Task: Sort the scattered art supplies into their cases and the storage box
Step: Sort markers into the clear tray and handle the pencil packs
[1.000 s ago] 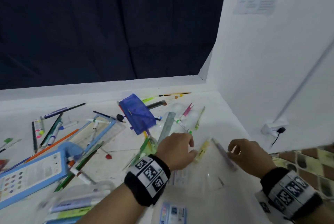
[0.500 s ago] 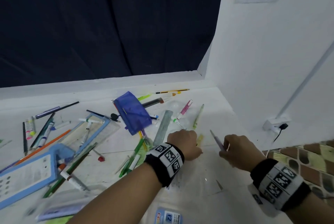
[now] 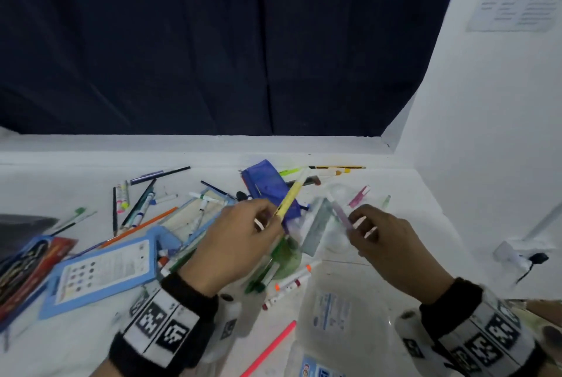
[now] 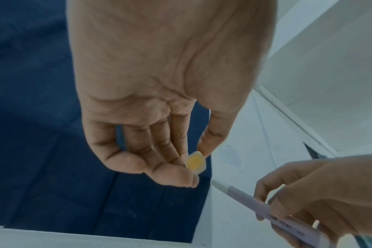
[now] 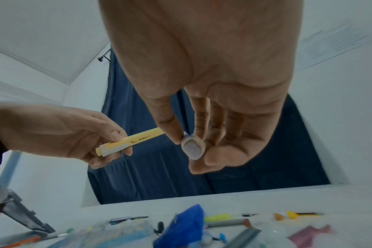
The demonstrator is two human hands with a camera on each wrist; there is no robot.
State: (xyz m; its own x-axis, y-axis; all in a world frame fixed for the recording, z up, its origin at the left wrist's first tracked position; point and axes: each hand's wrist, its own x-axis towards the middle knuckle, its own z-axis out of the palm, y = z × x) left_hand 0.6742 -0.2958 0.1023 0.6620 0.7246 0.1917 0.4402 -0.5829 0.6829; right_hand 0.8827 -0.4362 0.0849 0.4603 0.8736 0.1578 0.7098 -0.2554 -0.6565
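from the head view: left hand (image 3: 240, 243) pinching a yellow highlighter (image 3: 290, 199) near its lower end, barrel angled up and away, probably lifted clear of the clutter for sorting. right hand (image 3: 386, 240) clamped on a lilac highlighter (image 3: 342, 214), likewise raised, tip leaning toward the left hand. both markers held above the white table (image 3: 395, 194), near each other but apart. below and behind them, a blue mesh pencil pouch (image 3: 267, 185), soft and slumped; a light blue flat case (image 3: 103, 273) with a printed card face, rigid and rectangular; a clear plastic container (image 3: 340, 316) near the front, glossy, with a label, likely the destination for such markers, though contents not readable. thin pens, pencils and capped markers scattered across the table, most still unsorted, so the task looks early.

from the left wrist view: left hand (image 4: 159, 117) with thumb and curled fingertips closed on the yellow highlighter (image 4: 195, 162), seen end-on as a flattened, rounded lozenge of smooth plastic. right hand (image 4: 321, 193) gripping the lilac highlighter (image 4: 265, 208), a matte pale barrel with small dark print.

from the right wrist view: right hand (image 5: 214, 100) pinching the lilac highlighter (image 5: 192, 148) end-on, oval section with a paler rim. left hand (image 5: 60, 132) wrapped round the yellow highlighter (image 5: 130, 141), slim and flat-sided, pale grey clip along one face, black lettering on the barrel. blue mesh pencil pouch (image 5: 185, 224) blurred below.
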